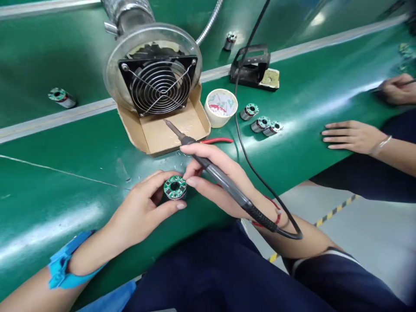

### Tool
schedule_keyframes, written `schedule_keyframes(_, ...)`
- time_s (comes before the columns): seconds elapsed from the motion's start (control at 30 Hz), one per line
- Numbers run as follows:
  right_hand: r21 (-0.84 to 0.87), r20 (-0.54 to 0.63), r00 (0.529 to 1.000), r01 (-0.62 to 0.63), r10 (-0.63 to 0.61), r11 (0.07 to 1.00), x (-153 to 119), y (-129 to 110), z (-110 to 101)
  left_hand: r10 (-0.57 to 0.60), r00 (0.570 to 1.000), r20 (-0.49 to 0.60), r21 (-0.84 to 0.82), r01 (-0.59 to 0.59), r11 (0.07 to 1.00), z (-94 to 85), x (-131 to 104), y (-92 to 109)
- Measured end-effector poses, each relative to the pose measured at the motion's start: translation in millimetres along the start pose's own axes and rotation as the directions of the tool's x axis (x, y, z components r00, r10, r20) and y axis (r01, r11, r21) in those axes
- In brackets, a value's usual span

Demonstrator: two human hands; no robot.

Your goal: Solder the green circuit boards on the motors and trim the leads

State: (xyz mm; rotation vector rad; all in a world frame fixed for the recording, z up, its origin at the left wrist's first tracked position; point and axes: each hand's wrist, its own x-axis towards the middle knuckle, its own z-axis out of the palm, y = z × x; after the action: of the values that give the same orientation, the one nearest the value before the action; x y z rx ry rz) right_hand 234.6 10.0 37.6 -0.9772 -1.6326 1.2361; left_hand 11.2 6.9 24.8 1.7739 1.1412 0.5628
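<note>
We are holding a small cylindrical part (174,194) in our left hand (139,208), in front of the cardboard tray (156,134). The left grip is grasping it between thumb and curled fingers at its sides, leaving the green circuit-board face uncovered and facing upward, apparently so we are seeing its components clearly. Whether its base is resting on the tabletop (107,151), we cannot tell.

Our right hand (235,171) is grasping the soldering iron (224,178), with the tip pointing away from both hands toward the tray, likely for safety, while the thumb and a bent finger are meeting at the part's right edge. Whether they are pinching something fine there, we cannot tell.

The fan (162,91) is facing us above the tray, presumably for drawing off fumes. Beside the tray a pale cup (221,117) is standing, and three similar parts (249,111) are standing near it, board ends up, probably to spare the boards. The iron stand (250,65) is sitting behind them.
</note>
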Motion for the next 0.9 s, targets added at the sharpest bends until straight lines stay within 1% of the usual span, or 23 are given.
schedule_keyframes(0.13, 0.041, 0.093, 0.994, -0.054, 0.050, 0.998, 6.3, 3.1, -1.1, 0.048, 0.999, 0.017, 0.015, -0.049, 0.999, 1.5, -1.7, 0.3)
schedule_keyframes(0.2, 0.033, 0.140, 0.986, -0.095, 0.089, 0.995, 9.0, 3.0, -2.5, 0.067, 0.998, 0.016, 0.025, -0.068, 0.997, 1.2, -3.5, -0.1)
schedule_keyframes(0.27, 0.022, 0.172, 0.980, -0.102, 0.097, 0.995, 12.0, 2.4, -4.0, 0.074, 0.997, 0.023, 0.033, -0.074, 0.997, 0.7, -5.2, -1.0)
schedule_keyframes(0.3, 0.015, 0.182, 0.979, -0.097, 0.093, 0.995, 13.5, 2.3, -4.6, 0.069, 0.997, 0.031, 0.034, -0.070, 0.997, 0.5, -5.9, -1.7)
schedule_keyframes(0.47, 0.001, 0.237, 0.972, 0.009, -0.009, 1.000, 19.3, 1.7, -5.1, 0.030, 0.997, 0.067, 0.019, -0.031, 0.999, -1.4, -7.8, -3.5)
schedule_keyframes(0.63, -0.074, 0.218, 0.976, 0.007, 0.009, 0.997, 21.8, -2.3, -2.5, 0.007, 0.998, 0.069, 0.008, -0.008, 1.000, -2.2, -7.6, -3.4)
schedule_keyframes(0.8, -0.138, 0.194, 0.981, 0.000, 0.027, 0.990, 22.9, -4.4, 2.4, 0.031, 0.999, 0.038, 0.040, -0.032, 0.999, -1.0, -6.2, -2.7)
schedule_keyframes(0.9, -0.155, 0.182, 0.983, 0.003, 0.026, 0.988, 22.1, -2.9, 5.1, 0.008, 1.000, 0.013, 0.031, -0.009, 0.999, -0.1, -5.7, -1.5)
